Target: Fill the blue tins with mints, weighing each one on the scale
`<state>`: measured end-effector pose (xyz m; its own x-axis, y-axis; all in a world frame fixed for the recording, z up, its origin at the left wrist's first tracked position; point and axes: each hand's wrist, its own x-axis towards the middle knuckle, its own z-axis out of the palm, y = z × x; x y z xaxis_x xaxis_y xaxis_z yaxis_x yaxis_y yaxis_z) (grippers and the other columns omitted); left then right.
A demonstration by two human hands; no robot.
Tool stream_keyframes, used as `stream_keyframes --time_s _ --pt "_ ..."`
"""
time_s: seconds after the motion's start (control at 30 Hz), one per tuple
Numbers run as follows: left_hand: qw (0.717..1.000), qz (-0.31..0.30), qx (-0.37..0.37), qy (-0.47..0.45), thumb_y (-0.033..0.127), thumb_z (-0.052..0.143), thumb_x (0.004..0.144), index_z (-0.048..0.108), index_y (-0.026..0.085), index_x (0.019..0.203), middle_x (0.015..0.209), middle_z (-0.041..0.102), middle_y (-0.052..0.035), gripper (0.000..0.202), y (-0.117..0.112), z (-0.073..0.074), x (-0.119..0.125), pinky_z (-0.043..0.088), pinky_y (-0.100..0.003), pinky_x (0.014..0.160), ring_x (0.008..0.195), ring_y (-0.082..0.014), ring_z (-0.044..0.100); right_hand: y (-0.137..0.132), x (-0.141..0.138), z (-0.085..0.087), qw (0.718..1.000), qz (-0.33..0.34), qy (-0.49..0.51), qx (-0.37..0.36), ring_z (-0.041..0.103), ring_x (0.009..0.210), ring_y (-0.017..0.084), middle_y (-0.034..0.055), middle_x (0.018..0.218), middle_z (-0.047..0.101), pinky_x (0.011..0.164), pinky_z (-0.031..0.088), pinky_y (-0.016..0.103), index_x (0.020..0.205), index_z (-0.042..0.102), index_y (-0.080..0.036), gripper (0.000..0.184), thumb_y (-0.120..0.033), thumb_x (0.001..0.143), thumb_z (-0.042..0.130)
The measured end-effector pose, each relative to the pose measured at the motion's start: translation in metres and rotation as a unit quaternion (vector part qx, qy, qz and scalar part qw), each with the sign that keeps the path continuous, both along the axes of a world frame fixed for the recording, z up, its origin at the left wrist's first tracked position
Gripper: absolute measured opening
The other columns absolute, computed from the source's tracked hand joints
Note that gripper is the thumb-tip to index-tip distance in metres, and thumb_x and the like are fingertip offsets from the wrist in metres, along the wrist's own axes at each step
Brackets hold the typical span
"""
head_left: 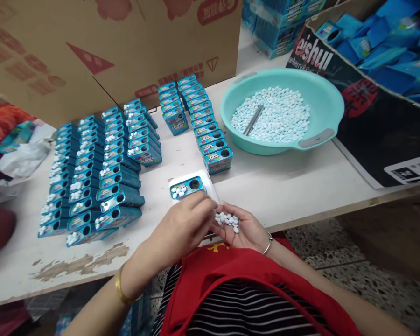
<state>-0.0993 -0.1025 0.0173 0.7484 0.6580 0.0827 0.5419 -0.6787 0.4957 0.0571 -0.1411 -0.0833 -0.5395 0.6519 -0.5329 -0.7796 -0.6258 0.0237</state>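
In my cupped right hand (248, 229), palm up near the table's front edge, lies a small heap of white candies (227, 219). My left hand (185, 219) is over the edge of that palm, its fingers pinched together; whatever is between the fingertips is hidden. Just beyond the left hand, a blue candy box (185, 187) rests on a white flat pad (210, 186) with rounded corners. That box has a round dark hole at one end, and several candies lie on its top.
Rows of blue boxes topped with candies (115, 179) stand at the left, more boxes (210, 135) in the middle. A turquoise basin (287, 149) holds candies and a grey metal tool (254, 120). Cardboard (126, 51) rises behind; an open carton (364, 126) of blue boxes is right.
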Motion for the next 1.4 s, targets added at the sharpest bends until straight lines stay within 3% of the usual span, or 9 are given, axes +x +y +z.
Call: stream_keyframes --time_s 0.07,0.17,0.23,0.47,0.7,1.07,1.2,1.3,1.4 --pt "0.999 0.012 0.034 -0.026 0.02 0.05 0.088 0.052 0.02 0.108 0.104 0.059 -0.0073 0.019 0.0 -0.009 -0.003 0.049 -0.028 0.078 0.095 -0.0146 0.056 -0.002 0.0 0.0 1.0 -0.012 0.008 -0.006 0.071 0.078 0.016 0.0104 0.083 0.072 0.081 0.057 0.029 0.094 0.063 -0.007 0.019 -0.017 0.088 0.048" --pt "0.978 0.155 0.117 -0.08 0.022 0.057 0.085 0.053 0.022 0.108 0.1 0.059 -0.0049 0.023 0.012 -0.014 -0.027 0.049 -0.03 0.079 0.09 -0.0141 0.056 -0.003 0.004 -0.002 0.999 -0.022 -0.009 -0.024 0.069 0.093 0.02 0.0141 0.091 0.071 0.085 0.055 0.027 0.093 0.063 -0.005 0.018 -0.015 0.086 0.05" --pt "0.968 0.205 0.133 -0.065 0.023 0.055 0.086 0.054 0.021 0.106 0.094 0.058 -0.0035 0.02 0.021 -0.011 -0.044 0.049 -0.029 0.075 0.083 -0.013 0.055 -0.002 0.006 -0.004 0.999 -0.028 -0.017 -0.026 0.067 0.099 0.02 0.0141 0.093 0.071 0.088 0.054 0.027 0.093 0.063 -0.006 0.017 -0.015 0.086 0.05" --pt "0.991 0.056 0.053 0.107 0.035 0.049 0.09 0.05 0.022 0.119 0.108 0.054 -0.0074 0.032 0.04 -0.007 -0.059 0.048 -0.03 0.08 0.094 -0.0158 0.055 -0.001 0.0 -0.006 0.999 0.003 -0.029 -0.016 0.067 0.098 0.02 0.014 0.093 0.071 0.087 0.054 0.027 0.094 0.062 -0.006 0.018 -0.017 0.087 0.05" --pt "0.969 -0.001 0.032 0.245 0.027 0.041 0.091 0.054 0.02 0.102 0.095 0.054 -0.0048 0.019 0.053 -0.007 -0.048 0.043 -0.024 0.061 0.073 -0.0124 0.054 0.009 -0.022 -0.004 0.998 0.054 0.02 0.024 0.069 0.093 0.02 0.0151 0.09 0.071 0.083 0.054 0.027 0.097 0.06 -0.005 0.022 -0.02 0.089 0.046" --pt "0.977 -0.043 -0.092 0.187 0.028 0.045 0.09 0.054 0.02 0.096 0.09 0.052 -0.002 0.014 0.072 0.001 -0.053 0.041 -0.022 0.063 0.07 -0.0097 0.051 0.033 -0.076 -0.001 0.997 0.041 0.061 0.017 0.07 0.083 0.019 0.0137 0.082 0.07 0.085 0.053 0.03 0.089 0.061 -0.004 0.02 -0.015 0.087 0.044" --pt "0.977 -0.061 -0.131 0.156 0.027 0.047 0.09 0.056 0.021 0.098 0.092 0.054 -0.0029 0.014 0.06 0.006 -0.049 0.043 -0.023 0.066 0.076 -0.0111 0.054 0.035 -0.078 0.003 0.998 0.022 0.051 -0.011 0.069 0.067 0.015 0.0092 0.074 0.07 0.072 0.057 0.028 0.086 0.059 -0.007 0.019 -0.01 0.086 0.041" --pt "0.976 -0.089 -0.147 0.135 0.026 0.046 0.091 0.054 0.024 0.112 0.102 0.056 -0.0042 0.022 0.043 0.01 -0.047 0.046 -0.023 0.071 0.085 -0.0119 0.057 0.033 -0.075 0.006 0.998 0.036 0.053 -0.012 0.063 0.054 0.011 0.0046 0.063 0.067 0.056 0.055 0.022 0.08 0.058 -0.009 0.018 -0.012 0.086 0.041" --pt "0.995 -0.029 -0.079 0.056 0.021 0.049 0.09 0.053 0.025 0.115 0.104 0.057 -0.0035 0.026 0.032 0.013 -0.058 0.048 -0.024 0.073 0.087 -0.0112 0.058 0.026 -0.063 0.008 0.997 0.056 0.054 -0.003 0.068 0.066 0.013 0.0081 0.073 0.07 0.066 0.057 0.023 0.086 0.06 -0.008 0.018 -0.013 0.085 0.043"
